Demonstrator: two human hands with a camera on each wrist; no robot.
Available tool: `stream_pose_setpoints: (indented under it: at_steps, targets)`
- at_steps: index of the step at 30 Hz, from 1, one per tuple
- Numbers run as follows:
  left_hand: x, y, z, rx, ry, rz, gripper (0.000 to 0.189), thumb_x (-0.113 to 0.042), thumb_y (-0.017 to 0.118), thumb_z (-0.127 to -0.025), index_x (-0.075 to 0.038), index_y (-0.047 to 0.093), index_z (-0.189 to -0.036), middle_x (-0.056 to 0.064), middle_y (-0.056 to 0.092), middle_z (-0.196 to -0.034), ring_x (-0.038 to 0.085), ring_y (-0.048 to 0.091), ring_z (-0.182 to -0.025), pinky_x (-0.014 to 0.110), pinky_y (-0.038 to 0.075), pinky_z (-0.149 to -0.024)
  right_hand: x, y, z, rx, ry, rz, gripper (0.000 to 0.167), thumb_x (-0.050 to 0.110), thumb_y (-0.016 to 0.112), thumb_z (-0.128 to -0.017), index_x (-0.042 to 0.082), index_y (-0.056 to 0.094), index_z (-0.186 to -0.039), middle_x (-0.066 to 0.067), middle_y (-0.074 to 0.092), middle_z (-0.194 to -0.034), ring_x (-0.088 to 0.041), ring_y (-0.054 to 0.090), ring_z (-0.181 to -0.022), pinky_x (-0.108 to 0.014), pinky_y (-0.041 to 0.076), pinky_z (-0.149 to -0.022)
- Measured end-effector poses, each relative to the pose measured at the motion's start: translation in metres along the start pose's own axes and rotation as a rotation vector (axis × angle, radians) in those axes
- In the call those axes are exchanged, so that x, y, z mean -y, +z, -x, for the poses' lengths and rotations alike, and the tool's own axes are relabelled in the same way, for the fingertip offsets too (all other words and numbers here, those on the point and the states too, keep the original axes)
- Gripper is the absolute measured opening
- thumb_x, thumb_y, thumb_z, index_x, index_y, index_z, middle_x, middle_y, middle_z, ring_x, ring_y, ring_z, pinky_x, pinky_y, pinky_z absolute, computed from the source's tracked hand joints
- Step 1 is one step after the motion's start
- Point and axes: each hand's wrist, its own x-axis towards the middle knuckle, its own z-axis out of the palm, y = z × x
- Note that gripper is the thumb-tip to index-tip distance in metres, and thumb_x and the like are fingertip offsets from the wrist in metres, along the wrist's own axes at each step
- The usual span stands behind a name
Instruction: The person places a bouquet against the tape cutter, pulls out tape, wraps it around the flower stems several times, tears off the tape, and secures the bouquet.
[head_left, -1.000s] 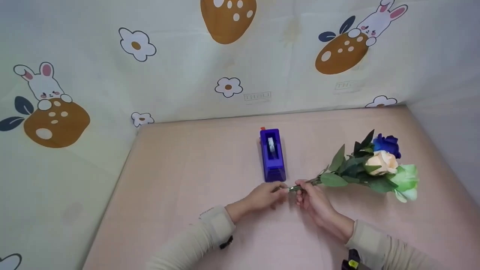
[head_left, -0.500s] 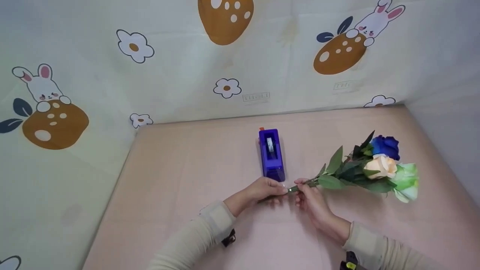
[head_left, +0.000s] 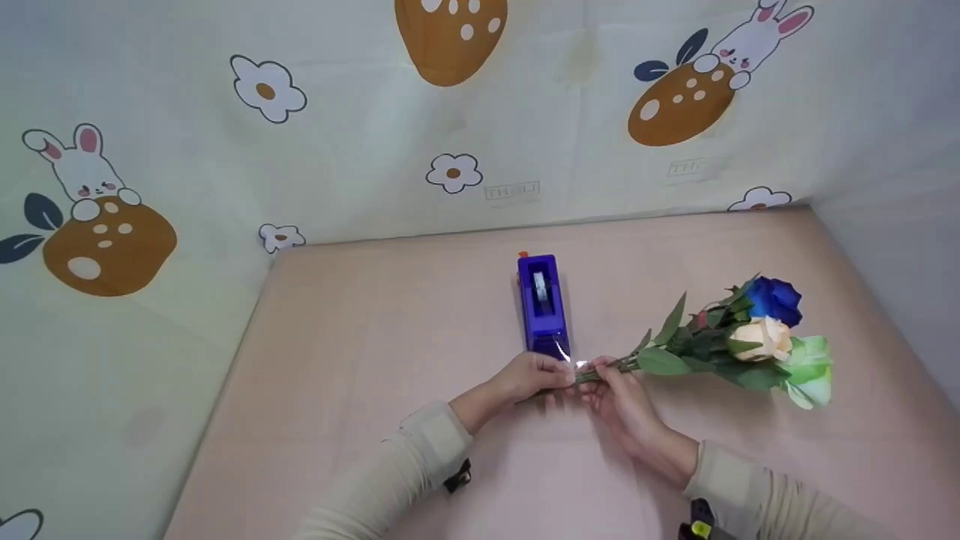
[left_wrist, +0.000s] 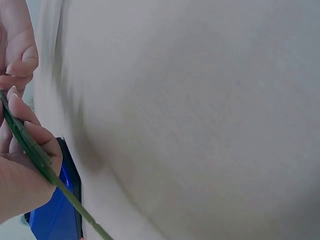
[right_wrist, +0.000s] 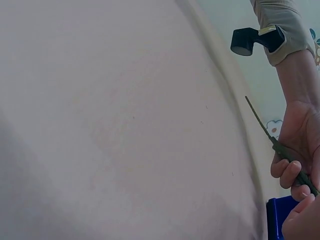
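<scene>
Three artificial roses, a blue rose (head_left: 777, 301), a peach rose (head_left: 763, 340) and a green rose (head_left: 810, 371), lie bunched with their heads to the right. Their green stems (head_left: 627, 364) run left into both hands. My left hand (head_left: 529, 379) pinches the stems near their lower end; a thin stem tail (left_wrist: 80, 207) sticks out past it in the left wrist view. My right hand (head_left: 634, 412) holds the stems between thumb and fingers just to the right. A shiny clear strip of tape (head_left: 562, 348) shows at the fingertips, in front of the blue tape dispenser (head_left: 543, 300).
The dispenser stands just beyond the left hand, its tape roll (head_left: 539, 288) showing in the top. A pale pink cover (head_left: 375, 322) lies over the table. Behind it hangs a cloth backdrop (head_left: 360, 150) printed with rabbits and flowers.
The bunch has turned a little, the blue rose shifting down. The left hand has moved slightly up, and the stem tail now shows below it. The clear tape has come into sight.
</scene>
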Motion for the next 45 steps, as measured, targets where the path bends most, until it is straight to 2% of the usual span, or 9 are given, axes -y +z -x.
stream_pose_setpoints:
  at_steps: [8, 16, 21, 24, 28, 32, 35, 40, 45]
  targets:
    - [0.0009, 0.0005, -0.0009, -0.019, 0.013, -0.027, 0.022, -0.008, 0.065, -0.083, 0.009, 0.066, -0.098, 0.020, 0.068, -0.086, 0.008, 0.056, -0.062, 0.018, 0.045, -0.053, -0.0006, 0.0001, -0.0007, -0.001, 0.026, -0.062, 0.018, 0.008, 0.033, -0.098, 0.011, 0.048, -0.088, 0.000, 0.061, -0.086, -0.011, 0.052, -0.063, -0.022, 0.043, -0.060]
    - [0.0025, 0.0009, -0.0011, -0.008, 0.024, -0.018, 0.022, -0.005, 0.064, -0.084, 0.011, 0.064, -0.098, 0.026, 0.066, -0.090, 0.007, 0.055, -0.056, 0.021, 0.046, -0.052, -0.0016, -0.0008, -0.0010, -0.019, 0.036, -0.082, 0.019, 0.009, 0.036, -0.098, 0.013, 0.050, -0.086, 0.002, 0.062, -0.087, -0.009, 0.049, -0.061, -0.021, 0.041, -0.059]
    - [0.0027, 0.0003, -0.0020, 0.005, 0.031, -0.024, 0.021, -0.005, 0.063, -0.084, 0.011, 0.064, -0.098, 0.028, 0.065, -0.091, 0.007, 0.056, -0.058, 0.021, 0.046, -0.053, -0.0019, -0.0022, -0.0014, 0.004, 0.040, -0.098, 0.019, 0.009, 0.035, -0.098, 0.013, 0.049, -0.086, 0.001, 0.062, -0.084, -0.009, 0.047, -0.060, -0.021, 0.040, -0.058]
    - [0.0017, 0.0003, -0.0020, 0.006, 0.028, -0.029, 0.021, -0.006, 0.063, -0.084, 0.012, 0.063, -0.095, 0.027, 0.066, -0.089, 0.007, 0.055, -0.058, 0.020, 0.045, -0.053, -0.0016, -0.0020, -0.0026, 0.026, 0.036, -0.118, 0.017, 0.009, 0.035, -0.098, 0.013, 0.048, -0.089, 0.001, 0.060, -0.080, -0.009, 0.046, -0.059, -0.021, 0.040, -0.057]
    - [-0.0002, 0.0013, -0.0015, -0.013, 0.022, -0.038, 0.018, -0.006, 0.064, -0.084, 0.011, 0.063, -0.091, 0.016, 0.068, -0.081, 0.006, 0.055, -0.059, 0.018, 0.043, -0.053, -0.0013, -0.0003, -0.0052, 0.037, 0.030, -0.131, 0.007, 0.008, 0.038, -0.098, 0.012, 0.043, -0.099, 0.002, 0.057, -0.076, -0.007, 0.045, -0.057, -0.019, 0.039, -0.055]
    - [-0.0004, 0.0026, -0.0015, -0.034, 0.032, -0.045, 0.017, -0.005, 0.065, -0.083, 0.011, 0.063, -0.089, 0.011, 0.068, -0.078, 0.006, 0.054, -0.060, 0.017, 0.042, -0.053, -0.0008, 0.0015, -0.0066, 0.009, 0.026, -0.081, 0.021, 0.002, 0.045, -0.094, 0.008, 0.038, -0.112, 0.005, 0.055, -0.076, -0.005, 0.044, -0.056, -0.017, 0.038, -0.054]
    - [-0.0002, 0.0025, -0.0013, -0.035, 0.041, -0.062, 0.018, -0.006, 0.065, -0.083, 0.011, 0.063, -0.089, 0.016, 0.068, -0.081, 0.006, 0.052, -0.058, 0.018, 0.041, -0.052, -0.0010, 0.0010, -0.0061, -0.007, 0.018, -0.042, 0.034, -0.002, 0.050, -0.090, 0.006, 0.035, -0.119, 0.006, 0.056, -0.079, -0.004, 0.045, -0.056, -0.016, 0.038, -0.054]
    - [-0.0004, 0.0009, -0.0007, -0.013, 0.056, -0.079, 0.020, -0.006, 0.063, -0.084, 0.012, 0.063, -0.093, 0.025, 0.066, -0.089, 0.007, 0.052, -0.058, 0.021, 0.043, -0.053, -0.0032, -0.0028, -0.0046, -0.012, -0.011, 0.020, 0.038, -0.005, 0.052, -0.088, 0.004, 0.034, -0.120, 0.007, 0.060, -0.084, -0.004, 0.046, -0.057, -0.016, 0.038, -0.055]
    - [-0.0001, -0.0006, -0.0002, 0.009, 0.049, -0.075, 0.021, -0.007, 0.064, -0.084, 0.011, 0.064, -0.094, 0.026, 0.066, -0.091, 0.007, 0.054, -0.060, 0.020, 0.043, -0.054, -0.0047, -0.0057, -0.0049, -0.019, -0.058, 0.145, 0.038, -0.006, 0.053, -0.086, 0.001, 0.036, -0.119, 0.006, 0.063, -0.087, -0.004, 0.048, -0.056, -0.016, 0.036, -0.052]
